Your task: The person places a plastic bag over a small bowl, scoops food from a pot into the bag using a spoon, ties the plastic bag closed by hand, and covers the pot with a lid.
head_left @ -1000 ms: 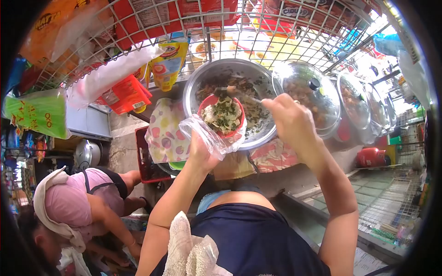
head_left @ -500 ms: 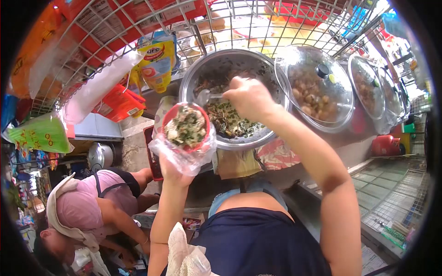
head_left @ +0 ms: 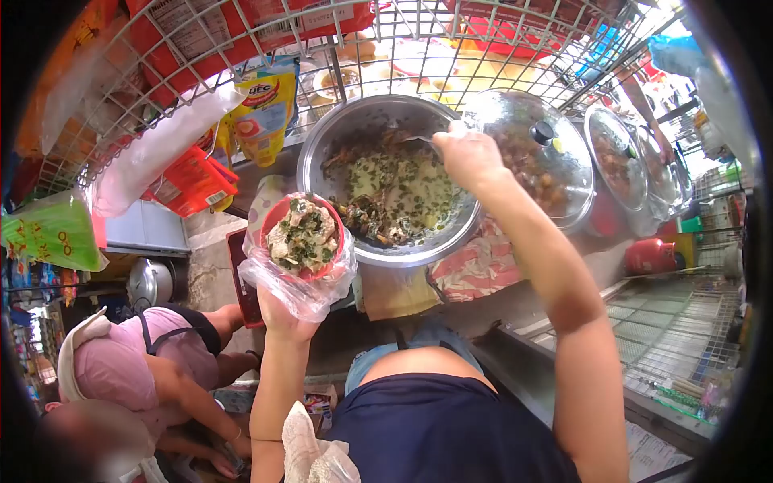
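My left hand (head_left: 288,319) holds up a red bowl (head_left: 339,251) from below, with a clear plastic bag (head_left: 278,283) around it. Pale chunks of food with chopped greens (head_left: 303,235) fill the bowl. Beside it stands a wide metal pot (head_left: 394,259) with greenish-white broth, leaves and darker pieces inside. Over the pot's right far side, my right hand (head_left: 471,161) is closed on the handle of a metal spoon (head_left: 419,139). The spoon's end is hard to make out near the food at the pot's far wall.
Right of the pot are several dishes under clear lids (head_left: 541,173). A wire rack (head_left: 403,50) spans the far side, with yellow pouches (head_left: 264,113) hanging at left. Another person in a pink top (head_left: 117,354) bends down at lower left. A red gas cylinder (head_left: 651,257) stands at right.
My right hand has moved right and across the pot with the spoon, away from the bowl. The whole view has shifted slightly, and the bowl stays in my left hand.
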Available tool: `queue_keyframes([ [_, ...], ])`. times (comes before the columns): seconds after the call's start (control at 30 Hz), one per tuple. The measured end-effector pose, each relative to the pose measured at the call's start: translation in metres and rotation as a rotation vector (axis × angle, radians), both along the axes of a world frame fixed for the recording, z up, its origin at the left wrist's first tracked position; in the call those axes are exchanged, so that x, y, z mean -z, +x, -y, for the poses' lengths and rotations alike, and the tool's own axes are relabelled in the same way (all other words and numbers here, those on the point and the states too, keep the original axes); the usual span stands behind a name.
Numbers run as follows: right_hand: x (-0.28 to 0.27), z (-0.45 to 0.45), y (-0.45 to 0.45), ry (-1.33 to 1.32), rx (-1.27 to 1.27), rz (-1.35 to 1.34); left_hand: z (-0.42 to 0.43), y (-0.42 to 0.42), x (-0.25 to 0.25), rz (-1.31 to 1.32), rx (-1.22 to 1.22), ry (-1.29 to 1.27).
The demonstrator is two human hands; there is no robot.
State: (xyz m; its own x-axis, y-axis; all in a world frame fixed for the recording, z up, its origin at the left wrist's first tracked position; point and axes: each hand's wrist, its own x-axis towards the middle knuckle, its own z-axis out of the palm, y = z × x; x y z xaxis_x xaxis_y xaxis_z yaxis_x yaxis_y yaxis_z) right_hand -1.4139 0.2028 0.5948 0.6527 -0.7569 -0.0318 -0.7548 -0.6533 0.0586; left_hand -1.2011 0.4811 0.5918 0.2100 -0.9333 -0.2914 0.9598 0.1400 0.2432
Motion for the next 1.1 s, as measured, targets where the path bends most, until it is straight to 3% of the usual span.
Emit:
queue_keyframes([
  [0.2, 0.045, -0.01, 0.026, -0.025, -0.094, 0.303, 0.0, -0.003, -0.007, 0.011, 0.009, 0.001],
  [0.53, 0.02, -0.021, 0.005, 0.114, -0.271, 0.341, -0.002, 0.001, 0.001, 0.031, 0.03, -0.022],
  [0.63, -0.001, -0.021, -0.007, 0.012, -0.076, 0.179, 0.002, 0.002, 0.001, -0.055, 0.032, -0.065],
  [0.73, -0.022, -0.031, -0.016, 0.104, -0.083, -0.082, 0.004, 0.003, 0.001, 0.048, 0.029, -0.041],
  [0.83, -0.031, -0.023, -0.017, 0.137, -0.049, -0.002, 0.006, 0.005, 0.008, 0.072, 0.049, -0.019],
  [0.97, 0.016, -0.005, 0.002, 0.04, 0.114, 0.114, 0.022, -0.002, -0.002, 0.093, 0.039, 0.042],
  [1.1, 0.036, -0.023, 0.014, 0.115, 0.143, 0.125, 0.029, -0.003, 0.006, 0.124, 0.061, -0.097],
])
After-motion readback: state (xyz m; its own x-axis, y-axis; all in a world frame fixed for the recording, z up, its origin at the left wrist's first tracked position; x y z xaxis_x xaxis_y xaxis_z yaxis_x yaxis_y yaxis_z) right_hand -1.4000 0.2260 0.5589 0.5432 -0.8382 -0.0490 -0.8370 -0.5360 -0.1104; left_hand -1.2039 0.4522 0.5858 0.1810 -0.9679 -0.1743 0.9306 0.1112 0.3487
